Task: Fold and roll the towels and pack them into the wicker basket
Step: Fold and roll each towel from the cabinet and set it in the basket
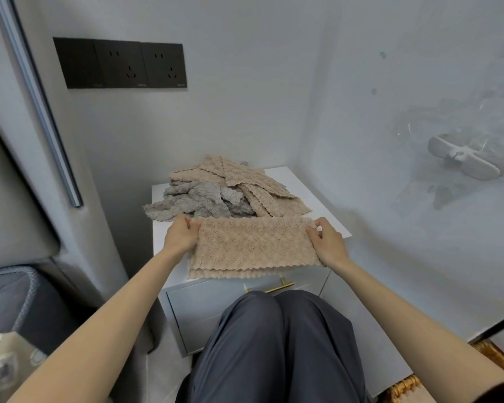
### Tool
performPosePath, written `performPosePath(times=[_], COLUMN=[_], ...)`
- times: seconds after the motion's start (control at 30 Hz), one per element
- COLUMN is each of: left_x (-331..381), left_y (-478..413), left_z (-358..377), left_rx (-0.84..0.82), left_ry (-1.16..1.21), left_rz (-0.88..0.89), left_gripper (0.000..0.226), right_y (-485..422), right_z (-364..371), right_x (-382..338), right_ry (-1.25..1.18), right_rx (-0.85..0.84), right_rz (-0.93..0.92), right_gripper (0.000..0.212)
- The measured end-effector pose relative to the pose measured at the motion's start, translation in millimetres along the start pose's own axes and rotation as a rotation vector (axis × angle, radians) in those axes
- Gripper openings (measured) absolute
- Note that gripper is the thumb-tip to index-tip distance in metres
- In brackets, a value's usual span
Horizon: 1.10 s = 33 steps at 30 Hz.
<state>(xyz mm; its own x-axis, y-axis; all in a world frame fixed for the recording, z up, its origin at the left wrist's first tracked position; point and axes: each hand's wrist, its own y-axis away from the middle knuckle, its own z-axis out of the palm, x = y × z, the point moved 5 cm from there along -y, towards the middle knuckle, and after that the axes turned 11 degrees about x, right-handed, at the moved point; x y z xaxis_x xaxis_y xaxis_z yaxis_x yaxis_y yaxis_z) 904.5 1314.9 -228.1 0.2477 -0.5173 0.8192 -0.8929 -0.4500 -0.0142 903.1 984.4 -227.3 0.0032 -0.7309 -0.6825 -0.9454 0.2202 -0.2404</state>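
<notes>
On the far left wall, a row of three black socket plates (120,64) sits above and to the left of a small white bench (323,210) tucked into a grey corner. Grey padded furniture and a patterned cushion fill the near left edge.

The person's left hand (182,235) reaches onto the bench, fingers curled round the left end of a folded beige towel (253,245). This towel lies flat across the near part of the bench top, folded into a long strip, and its scalloped near edges hang just over the front.

Behind it, on the far part of the bench, loose towels lie heaped: a crumpled grey pile (198,200) on the left, and beige towels (245,181) spread over and to the right of it.

The right hand (326,242) pinches the right end of the folded towel between thumb and fingers.

Below the towel, the bench front has a drawer with a gold handle (280,285). The person's knees in dark trousers sit just before it.

The wicker basket (405,386) is on the floor at the near right, mostly hidden behind the right forearm. A pale wall fitting (463,159) sticks out from the right wall.
</notes>
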Motion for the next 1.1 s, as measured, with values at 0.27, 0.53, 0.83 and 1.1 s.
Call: performPosePath(times=[0.27, 0.53, 0.83, 1.1], left_x=[-6.2, 6.2, 37.9, 38.5], left_y=[3.3, 11.1, 20.3, 12.2], left_z=[-0.2, -5.9, 36.1, 27.2], left_rx=[-0.064, 0.017, -0.216, -0.363], left_ry=[-0.074, -0.354, -0.63, -0.548], left_rz=[0.027, 0.202, 0.498, 0.435], left_gripper=[0.019, 0.046, 0.049, 0.057], right_y=[6.0, -2.0, -14.5, -26.5], right_z=[5.1, -1.2, 8.8, -26.5], right_x=[7.9, 12.7, 0.4, -50.3], right_ry=[0.023, 0.204, 0.182, 0.383], right_rx=[0.013, 0.035, -0.224, -0.178], right_rz=[-0.025, 0.104, 0.39, 0.035], right_gripper=[0.016, 0.034, 0.034, 0.036])
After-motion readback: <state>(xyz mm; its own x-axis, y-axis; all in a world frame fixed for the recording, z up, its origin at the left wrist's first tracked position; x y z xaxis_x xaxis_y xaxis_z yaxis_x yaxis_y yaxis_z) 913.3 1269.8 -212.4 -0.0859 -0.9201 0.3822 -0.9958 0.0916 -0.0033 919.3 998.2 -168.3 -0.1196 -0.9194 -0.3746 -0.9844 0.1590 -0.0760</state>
